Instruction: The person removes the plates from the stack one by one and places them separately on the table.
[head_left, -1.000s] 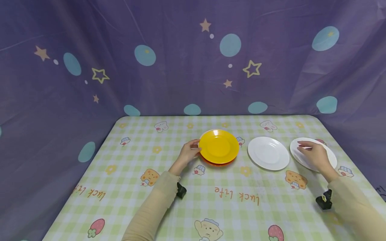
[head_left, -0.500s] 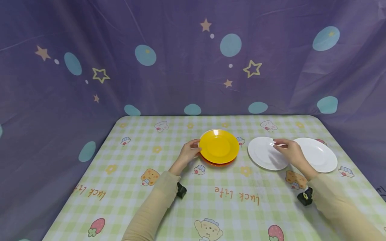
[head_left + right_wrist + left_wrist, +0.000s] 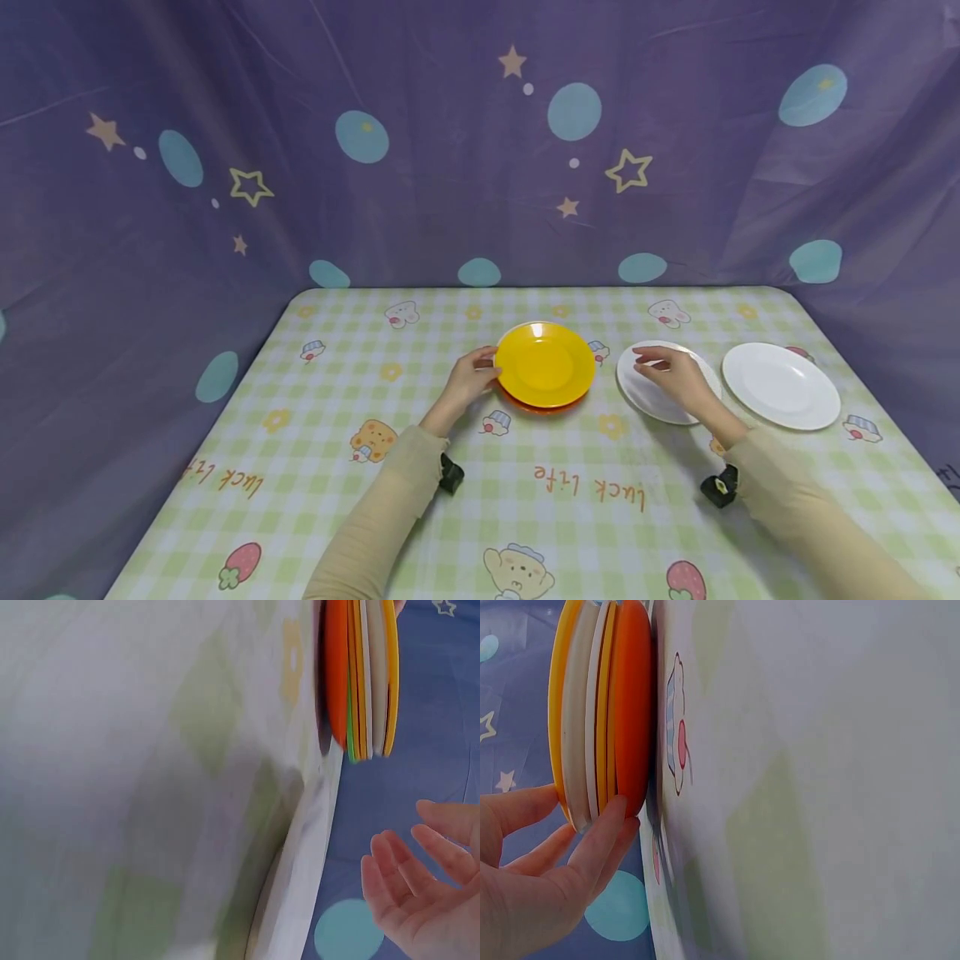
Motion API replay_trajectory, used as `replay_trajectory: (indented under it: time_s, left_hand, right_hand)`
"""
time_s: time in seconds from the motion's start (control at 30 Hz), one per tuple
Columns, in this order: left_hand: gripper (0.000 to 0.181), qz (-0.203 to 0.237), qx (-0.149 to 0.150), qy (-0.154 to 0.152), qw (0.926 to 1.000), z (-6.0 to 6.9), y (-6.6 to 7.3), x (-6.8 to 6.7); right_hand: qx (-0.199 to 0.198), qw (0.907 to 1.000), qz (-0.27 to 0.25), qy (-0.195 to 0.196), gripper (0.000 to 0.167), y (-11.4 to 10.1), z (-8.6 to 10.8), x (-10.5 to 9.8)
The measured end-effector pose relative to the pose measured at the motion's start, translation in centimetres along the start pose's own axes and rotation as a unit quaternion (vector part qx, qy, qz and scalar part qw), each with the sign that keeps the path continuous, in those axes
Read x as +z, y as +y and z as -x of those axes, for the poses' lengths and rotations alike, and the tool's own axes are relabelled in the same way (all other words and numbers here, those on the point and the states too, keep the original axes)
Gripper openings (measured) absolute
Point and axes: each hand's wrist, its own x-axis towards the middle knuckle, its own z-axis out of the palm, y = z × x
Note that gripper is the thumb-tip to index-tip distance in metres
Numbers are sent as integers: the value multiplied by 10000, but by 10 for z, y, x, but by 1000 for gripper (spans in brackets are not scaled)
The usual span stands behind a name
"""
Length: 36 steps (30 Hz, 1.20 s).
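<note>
Stack of plates (image 3: 545, 367) sits on the worktop (image 3: 592, 533), left hand (image 3: 470, 379) pinching its edge, presumably to keep it aligned; right hand (image 3: 681, 382), empty, fingers loose, hovers over the nearest white plate (image 3: 647, 397).

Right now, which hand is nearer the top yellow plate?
Left hand, touching the top plate at its left edge; the right hand hovers right of it, over a white plate.

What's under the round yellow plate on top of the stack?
Under the round yellow plate, the wrist views show white plate edges, then yellow edges, a thin green edge and a round orange plate at the bottom. Their centres are covered.
</note>
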Motion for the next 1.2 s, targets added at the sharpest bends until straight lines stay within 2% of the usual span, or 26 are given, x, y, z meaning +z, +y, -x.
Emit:
replay_trajectory:
  time_s: [0.33, 0.57, 0.8, 1.2]
  left_hand:
    - [39, 14, 1, 14, 10000, 0, 1, 0]
    - [39, 7, 10, 39, 10000, 0, 2, -1]
    - [39, 53, -5, 40, 10000, -1, 2, 0]
    - [40, 35, -81, 19, 10000, -1, 0, 0]
  right_hand:
    - [11, 9989, -366, -305, 33, -16, -8, 23]
    - [491, 9961, -547, -497, 37, -26, -10, 35]
    - [599, 9942, -775, -443, 40, -30, -13, 45]
    - [1048, 9875, -1112, -382, 43, -37, -14, 54]
